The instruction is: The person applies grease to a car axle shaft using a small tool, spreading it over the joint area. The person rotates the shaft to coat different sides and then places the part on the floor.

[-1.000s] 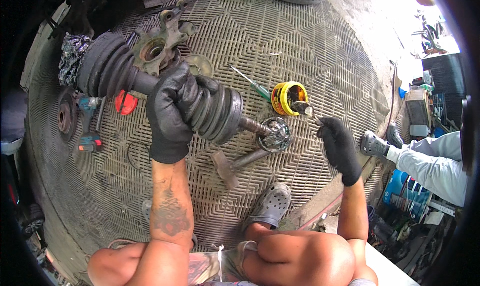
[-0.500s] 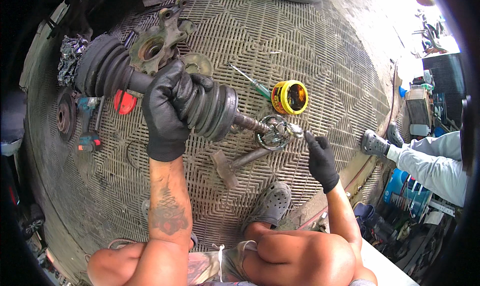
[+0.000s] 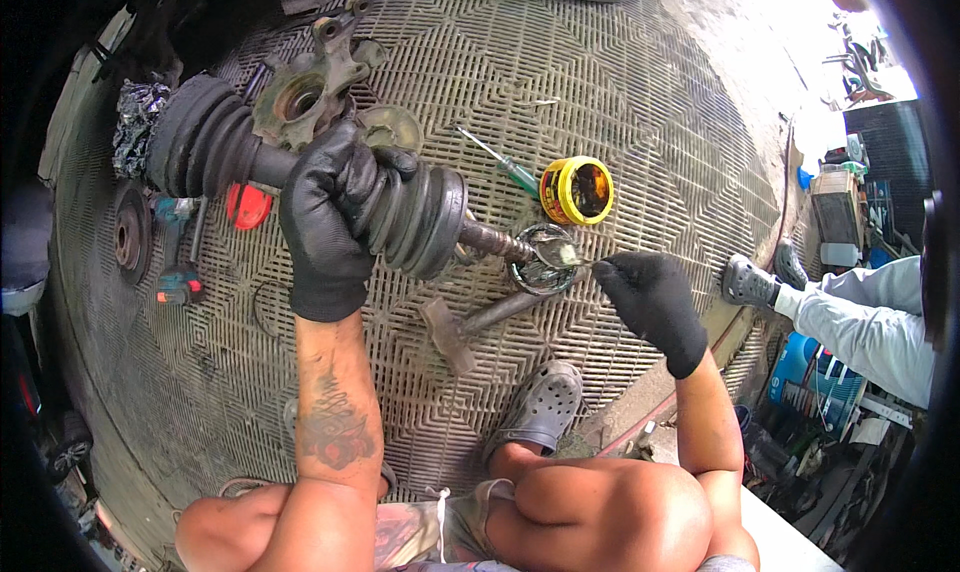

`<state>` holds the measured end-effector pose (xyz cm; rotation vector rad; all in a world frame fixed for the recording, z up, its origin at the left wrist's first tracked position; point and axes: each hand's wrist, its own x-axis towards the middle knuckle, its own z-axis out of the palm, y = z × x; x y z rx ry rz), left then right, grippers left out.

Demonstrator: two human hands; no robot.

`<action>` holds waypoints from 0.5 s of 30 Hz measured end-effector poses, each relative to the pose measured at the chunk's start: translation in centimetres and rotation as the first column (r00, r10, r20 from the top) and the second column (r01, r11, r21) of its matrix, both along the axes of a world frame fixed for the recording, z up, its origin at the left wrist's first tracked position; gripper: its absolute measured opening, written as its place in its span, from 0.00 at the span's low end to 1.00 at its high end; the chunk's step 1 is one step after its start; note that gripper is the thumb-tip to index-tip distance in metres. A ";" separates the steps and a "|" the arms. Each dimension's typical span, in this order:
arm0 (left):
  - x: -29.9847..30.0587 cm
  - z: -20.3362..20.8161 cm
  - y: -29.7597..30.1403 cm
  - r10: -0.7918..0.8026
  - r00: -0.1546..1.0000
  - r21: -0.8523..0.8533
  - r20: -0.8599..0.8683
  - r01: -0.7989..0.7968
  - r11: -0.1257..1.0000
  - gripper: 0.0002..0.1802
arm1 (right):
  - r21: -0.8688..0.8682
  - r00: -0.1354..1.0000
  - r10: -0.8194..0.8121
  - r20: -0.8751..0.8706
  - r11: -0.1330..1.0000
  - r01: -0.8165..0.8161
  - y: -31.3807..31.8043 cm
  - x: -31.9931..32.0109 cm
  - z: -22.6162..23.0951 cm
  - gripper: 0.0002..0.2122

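My left hand [image 3: 330, 222], in a black glove, is closed around a drive axle, at the narrow end of its ribbed rubber boot [image 3: 420, 217]. The axle slants from upper left, where a second, larger boot [image 3: 205, 137] sits, to a bare ridged shaft [image 3: 495, 240] at right. A round, greasy metal joint [image 3: 522, 277] surrounds the shaft's end. In my gloved right hand [image 3: 650, 302], a thin handle is pinched between the fingertips; it belongs to what looks like a small metal spoon [image 3: 562, 253], its bowl at the joint.
A yellow tub [image 3: 577, 191] of dark grease and a green-handled screwdriver [image 3: 517, 175] lie beyond the joint. A hammer [image 3: 450, 337] rests below it. Left are a steering knuckle [image 3: 300, 92], red lid [image 3: 249, 206], cordless driver [image 3: 178, 252] and brake disc [image 3: 132, 227]. Another person's leg [image 3: 855, 317] extends at right.
My right hand has turned, its fingertips moving slightly left, and the spoon's bowl has moved left into the joint. My left hand and the axle have shifted only slightly.
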<state>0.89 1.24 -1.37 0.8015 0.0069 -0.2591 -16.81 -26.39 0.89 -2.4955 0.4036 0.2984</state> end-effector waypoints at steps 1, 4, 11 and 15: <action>0.0 -0.1 0.0 -0.016 1.000 -0.019 0.016 0.017 1.000 0.19 | -0.021 1.000 -0.007 -0.011 1.000 0.007 -0.4 0.2 0.5 0.12; -0.1 -0.2 0.1 -0.025 0.999 -0.030 0.044 0.027 0.999 0.19 | -0.056 0.999 0.017 -0.029 0.998 -0.018 -1.9 0.0 1.8 0.12; -0.3 0.4 -0.2 0.022 0.999 -0.018 0.041 -0.021 1.000 0.20 | -0.093 0.972 -0.092 0.216 0.989 0.114 0.1 -3.0 0.4 0.09; 0.2 -0.1 0.1 0.003 0.999 0.023 0.038 -0.004 1.000 0.20 | -0.151 0.965 -0.103 0.241 0.978 0.143 3.5 -3.9 -0.7 0.09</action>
